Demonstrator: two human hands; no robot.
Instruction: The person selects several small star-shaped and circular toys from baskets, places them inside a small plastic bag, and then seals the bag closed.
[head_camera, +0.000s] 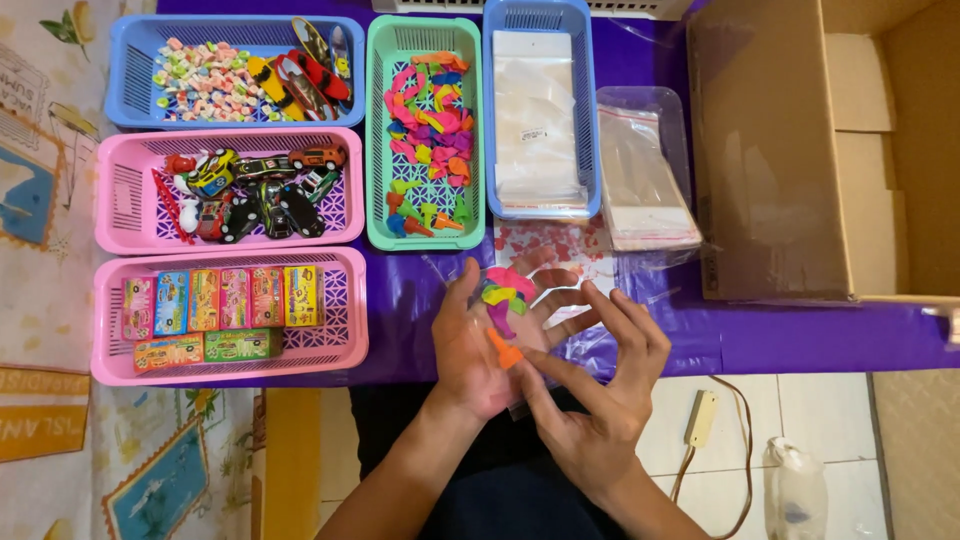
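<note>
Both hands (545, 350) hold clear bag (520, 320); balloons (503, 300) inside, bag edges indistinct.

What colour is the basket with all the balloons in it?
The balloon basket is green, a minty shade. The head view shows it, the only view there is.

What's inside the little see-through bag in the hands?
Inside the clear bag, held by the left hand and right hand, are small balloons: pink, yellow, green, purple and one orange. The hands cover the bag's lower part, so anything there is hidden.
</note>
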